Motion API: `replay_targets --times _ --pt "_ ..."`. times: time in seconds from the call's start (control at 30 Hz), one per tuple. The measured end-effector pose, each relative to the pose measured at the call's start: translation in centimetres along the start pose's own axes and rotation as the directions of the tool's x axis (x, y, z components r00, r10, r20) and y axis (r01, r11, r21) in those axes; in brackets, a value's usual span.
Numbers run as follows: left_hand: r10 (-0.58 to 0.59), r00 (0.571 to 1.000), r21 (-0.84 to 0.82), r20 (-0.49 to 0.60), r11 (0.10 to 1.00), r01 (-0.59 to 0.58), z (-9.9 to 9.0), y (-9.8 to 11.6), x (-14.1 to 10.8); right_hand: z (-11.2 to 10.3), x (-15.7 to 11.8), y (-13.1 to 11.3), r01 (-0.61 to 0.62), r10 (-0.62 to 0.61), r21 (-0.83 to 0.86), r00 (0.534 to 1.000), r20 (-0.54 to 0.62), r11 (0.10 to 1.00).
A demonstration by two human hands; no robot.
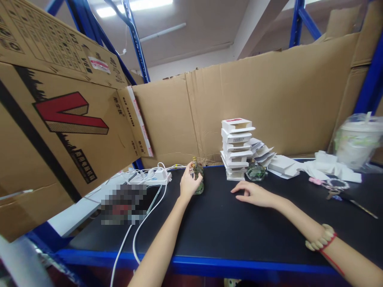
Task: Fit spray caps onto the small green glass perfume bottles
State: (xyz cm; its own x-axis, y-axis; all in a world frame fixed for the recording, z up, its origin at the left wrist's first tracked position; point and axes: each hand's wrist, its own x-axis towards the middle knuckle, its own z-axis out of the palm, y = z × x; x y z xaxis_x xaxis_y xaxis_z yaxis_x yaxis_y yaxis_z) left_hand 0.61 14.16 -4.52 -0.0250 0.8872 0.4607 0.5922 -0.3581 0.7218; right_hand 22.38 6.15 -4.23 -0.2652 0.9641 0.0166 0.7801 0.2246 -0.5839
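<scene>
We are closing our left hand around the small green-tinted glass bottle standing on the black worktop at eleven o'clock of our flat, spread right hand; likely slippery and fragile, best gripped by its body.

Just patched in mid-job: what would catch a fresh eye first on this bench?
The leaning stack of small white boxes at the back middle of the black bench top, against the cardboard wall. Left of it, the left hand closes its grip on a small glass bottle; the right hand lies flat in front of the stack.
</scene>
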Motion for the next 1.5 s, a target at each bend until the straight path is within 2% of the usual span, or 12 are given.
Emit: replay_targets --times 0.13,0.23,0.3,0.4,0.43,0.5,0.6,0.67,0.83,1.07,1.27,1.5 --pt "-0.054 0.998 0.012 0.044 0.998 0.054 -0.2 -0.2 0.5 0.0 0.0 -0.1 0.015 -0.019 -0.075 0.998 -0.061 0.997" --pt "-0.060 0.997 0.016 0.055 0.998 0.059 -0.1 -0.9 1.0 -0.5 -0.2 -0.3 -0.092 0.052 -0.158 0.970 -0.237 0.983" --pt "-0.034 0.998 -0.010 0.048 0.999 0.034 0.2 -1.5 1.2 -1.1 -0.3 -0.1 -0.181 0.115 -0.114 0.893 -0.434 0.977" --pt "0.135 0.987 -0.020 -0.085 0.990 -0.137 0.5 -2.2 1.2 -2.0 0.0 1.2 -0.175 0.136 0.026 0.658 -0.741 0.984" --pt "0.227 0.961 0.008 -0.159 0.974 -0.228 0.6 -2.3 1.1 -2.2 0.2 1.7 -0.148 0.128 0.053 0.567 -0.814 0.988" --pt "0.417 0.856 0.108 -0.305 0.908 -0.404 0.6 -2.1 0.8 -2.5 0.5 2.8 -0.113 0.122 0.078 0.473 -0.872 0.991" --pt "0.611 0.658 0.255 -0.440 0.788 -0.560 0.3 -0.8 -0.1 -2.5 0.8 3.8 -0.113 0.102 0.052 0.497 -0.862 0.992" --pt "0.702 0.569 0.307 -0.428 0.705 -0.639 0.1 0.3 -0.8 -2.3 0.9 4.2 -0.126 0.075 0.009 0.533 -0.843 0.992" --pt "0.879 0.457 0.220 -0.136 0.476 -0.851 0.9 2.3 -2.3 -2.1 1.2 5.2 -0.116 -0.030 -0.115 0.562 -0.826 0.987" --pt "0.836 0.531 0.140 0.137 0.515 -0.846 2.2 2.2 -2.7 -2.8 1.0 5.6 -0.068 -0.035 -0.089 0.565 -0.825 0.994" --pt "0.706 0.689 0.191 0.163 0.663 -0.724 1.4 1.8 -2.1 -2.7 0.7 4.9 -0.070 -0.002 -0.047 0.534 -0.845 0.996" --pt "0.576 0.752 0.234 0.320 0.722 -0.652 1.4 2.3 -2.6 -2.4 0.6 5.2 -0.134 0.034 -0.068 0.637 -0.770 0.989"
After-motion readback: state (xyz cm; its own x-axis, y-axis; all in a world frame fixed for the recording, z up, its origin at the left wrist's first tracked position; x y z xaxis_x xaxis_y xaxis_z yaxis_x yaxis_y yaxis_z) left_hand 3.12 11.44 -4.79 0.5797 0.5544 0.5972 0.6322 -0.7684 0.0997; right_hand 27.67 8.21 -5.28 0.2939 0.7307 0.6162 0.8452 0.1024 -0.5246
